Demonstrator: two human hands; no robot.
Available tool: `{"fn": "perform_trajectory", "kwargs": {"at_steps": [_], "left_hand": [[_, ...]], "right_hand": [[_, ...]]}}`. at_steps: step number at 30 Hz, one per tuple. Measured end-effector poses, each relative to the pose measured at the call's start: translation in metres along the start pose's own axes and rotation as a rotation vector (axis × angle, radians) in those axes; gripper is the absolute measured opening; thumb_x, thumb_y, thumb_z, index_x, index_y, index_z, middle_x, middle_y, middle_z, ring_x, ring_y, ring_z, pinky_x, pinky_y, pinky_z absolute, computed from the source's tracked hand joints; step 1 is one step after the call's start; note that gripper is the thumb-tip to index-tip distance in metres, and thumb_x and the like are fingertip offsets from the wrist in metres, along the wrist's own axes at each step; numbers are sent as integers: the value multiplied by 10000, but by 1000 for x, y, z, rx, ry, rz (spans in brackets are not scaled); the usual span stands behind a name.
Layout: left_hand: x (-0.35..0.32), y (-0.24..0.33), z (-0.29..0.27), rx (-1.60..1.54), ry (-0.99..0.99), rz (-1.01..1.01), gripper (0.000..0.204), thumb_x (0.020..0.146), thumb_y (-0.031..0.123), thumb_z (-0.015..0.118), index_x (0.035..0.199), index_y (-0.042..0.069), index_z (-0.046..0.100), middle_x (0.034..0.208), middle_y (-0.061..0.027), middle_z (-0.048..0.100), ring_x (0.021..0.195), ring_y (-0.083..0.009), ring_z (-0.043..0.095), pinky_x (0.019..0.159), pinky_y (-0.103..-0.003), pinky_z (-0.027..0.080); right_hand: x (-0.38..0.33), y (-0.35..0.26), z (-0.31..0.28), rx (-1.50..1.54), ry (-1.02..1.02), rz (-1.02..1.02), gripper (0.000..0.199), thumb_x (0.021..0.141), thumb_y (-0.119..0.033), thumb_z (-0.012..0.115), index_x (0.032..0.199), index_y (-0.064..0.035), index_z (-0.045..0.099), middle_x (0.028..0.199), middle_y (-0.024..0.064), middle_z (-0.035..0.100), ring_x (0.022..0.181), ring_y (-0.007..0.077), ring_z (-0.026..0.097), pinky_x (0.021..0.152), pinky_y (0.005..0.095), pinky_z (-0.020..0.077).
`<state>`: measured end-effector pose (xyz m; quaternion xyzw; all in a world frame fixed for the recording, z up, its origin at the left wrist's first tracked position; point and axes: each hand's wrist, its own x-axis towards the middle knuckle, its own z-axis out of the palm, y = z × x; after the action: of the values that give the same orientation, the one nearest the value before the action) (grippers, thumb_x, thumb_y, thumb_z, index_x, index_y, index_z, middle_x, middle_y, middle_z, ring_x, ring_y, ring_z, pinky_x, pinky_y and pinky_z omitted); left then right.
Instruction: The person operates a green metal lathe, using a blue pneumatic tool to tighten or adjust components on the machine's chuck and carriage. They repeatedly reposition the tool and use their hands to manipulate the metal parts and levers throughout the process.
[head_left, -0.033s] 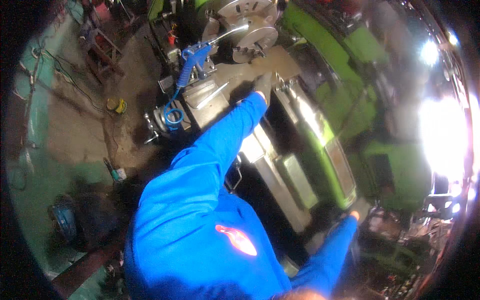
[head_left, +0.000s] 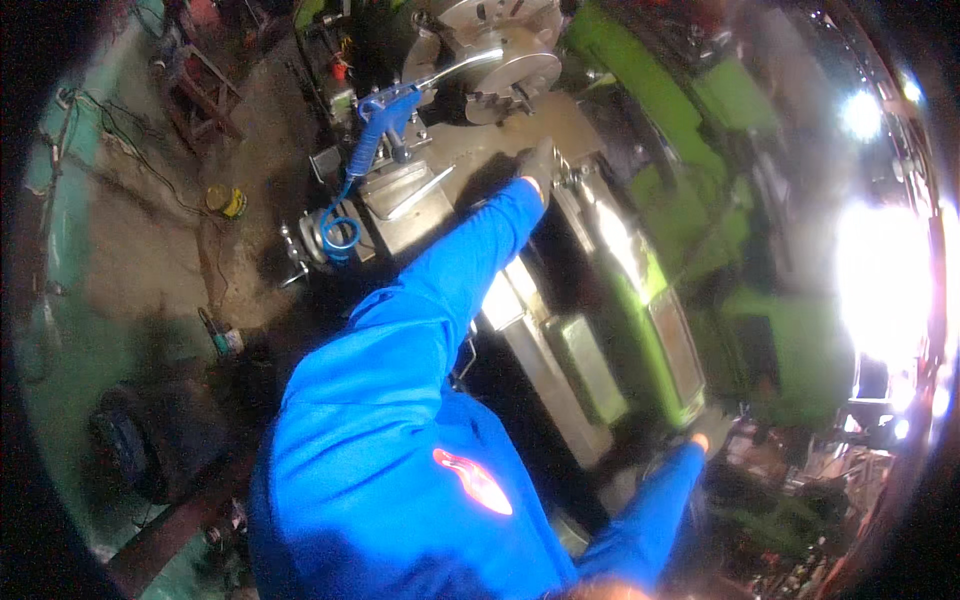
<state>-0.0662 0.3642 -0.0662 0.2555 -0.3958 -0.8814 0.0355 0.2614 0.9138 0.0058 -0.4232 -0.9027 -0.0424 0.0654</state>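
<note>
Lathe carriage (head_left: 470,165) lies under left-hand fingers (head_left: 540,160) (gloved).

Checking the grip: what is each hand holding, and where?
Left hand rests on the lathe near its chuck; right hand at its near end. Holds cannot be told.

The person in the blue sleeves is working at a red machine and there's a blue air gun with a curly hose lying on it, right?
Not quite: the machine is green, not red, as the head view shows. The blue air gun with its curly hose does lie on it, near the left hand.
</note>
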Motion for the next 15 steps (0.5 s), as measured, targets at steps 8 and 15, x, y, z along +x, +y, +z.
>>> {"fn": "perform_trajectory", "kwargs": {"at_steps": [8,15], "left_hand": [[96,-92,4,84,142,301,335,940,312,664,1153,54,647,1033,-84,679,899,-216,640,811,-389,522],[20,-23,10,-6,-49,1,357,943,374,645,1120,66,671,968,-55,674,852,-181,610,790,-361,498]], "right_hand": [[-38,-68,-45,61,18,172,712,916,-584,497,1291,14,594,1295,300,613,1182,481,590,1005,525,448],[-37,-65,-41,-20,10,231,730,913,-586,519,1343,0,574,1335,297,591,1223,477,573,1040,518,445]]}}
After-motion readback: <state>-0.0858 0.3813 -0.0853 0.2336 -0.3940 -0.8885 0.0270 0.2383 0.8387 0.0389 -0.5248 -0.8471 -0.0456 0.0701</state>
